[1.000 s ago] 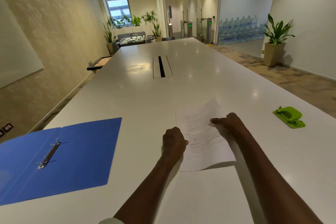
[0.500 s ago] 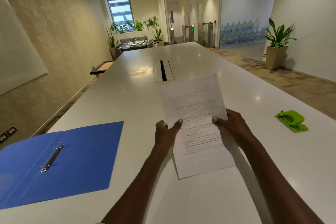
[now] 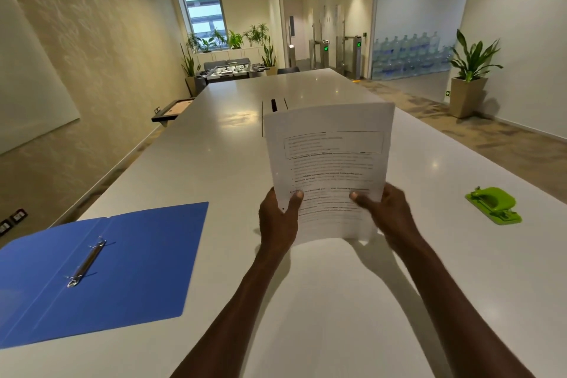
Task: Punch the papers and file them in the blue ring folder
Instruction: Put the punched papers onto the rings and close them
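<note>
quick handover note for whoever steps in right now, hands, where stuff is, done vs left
Left hand and right hand each grip a lower side of the papers, held up off the white table.
Blue ring folder lies open and flat to the left, rings bare, nothing filed.
Green hole punch sits to the right, untouched.
Done: papers picked up.
Left: punch them, thread them on the rings, close the folder.
</note>
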Tool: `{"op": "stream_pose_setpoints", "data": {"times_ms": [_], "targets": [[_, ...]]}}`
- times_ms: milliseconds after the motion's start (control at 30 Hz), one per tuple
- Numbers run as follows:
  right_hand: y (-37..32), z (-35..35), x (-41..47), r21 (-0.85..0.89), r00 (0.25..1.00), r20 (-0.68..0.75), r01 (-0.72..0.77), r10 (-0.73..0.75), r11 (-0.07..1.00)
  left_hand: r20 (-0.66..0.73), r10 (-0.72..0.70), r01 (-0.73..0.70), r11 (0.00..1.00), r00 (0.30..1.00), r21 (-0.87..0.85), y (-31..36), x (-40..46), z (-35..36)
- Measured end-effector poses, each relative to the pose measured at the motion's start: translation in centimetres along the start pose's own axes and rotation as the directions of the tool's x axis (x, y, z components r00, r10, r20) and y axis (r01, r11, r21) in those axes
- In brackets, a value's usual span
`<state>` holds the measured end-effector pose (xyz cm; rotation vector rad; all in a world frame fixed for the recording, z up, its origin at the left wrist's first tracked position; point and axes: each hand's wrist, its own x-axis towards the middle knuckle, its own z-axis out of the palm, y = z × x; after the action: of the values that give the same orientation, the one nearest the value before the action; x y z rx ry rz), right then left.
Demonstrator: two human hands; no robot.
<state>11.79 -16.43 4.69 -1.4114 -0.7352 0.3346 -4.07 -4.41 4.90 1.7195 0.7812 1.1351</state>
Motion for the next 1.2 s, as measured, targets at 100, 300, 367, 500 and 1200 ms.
{"op": "stream_pose_setpoints", "data": {"times_ms": [100, 300, 367, 500, 1200], "targets": [[1.8, 0.4, -1.1, -0.021, 0.999, 0.016, -0.037, 0.037, 0.999, 0.021, -0.035, 0.035, 0.999, 0.999, 0.02, -1.7, -0.9, 0.1], [1.0, 0.3, -0.6, -0.045, 0.999, -0.002, -0.041, 0.041, 0.998, 0.026, -0.048, 0.046, 0.998, 0.999, 0.046, -1.0, -0.2, 0.1], [2.1, 0.5, -1.2, -0.049, 0.998, -0.006, -0.069, 0.069, 0.996, 0.06, -0.079, 0.074, 0.995, 0.995, 0.071, -2.0, -0.7, 0.1], [2.8, 0.9, -2.0, -0.084, 0.995, -0.014, -0.095, 0.095, 0.992, 0.072, -0.108, 0.101, 0.99, 0.991, 0.103, -2.6, -1.1, -0.2], [-5.0, 15.3, -3.5, -0.278, 0.986, 0.164, 0.029, 0.017, 0.96, 0.295, -0.349, 0.308, 0.935, 0.889, 0.177, -3.5, 1.7, -19.4]]}}
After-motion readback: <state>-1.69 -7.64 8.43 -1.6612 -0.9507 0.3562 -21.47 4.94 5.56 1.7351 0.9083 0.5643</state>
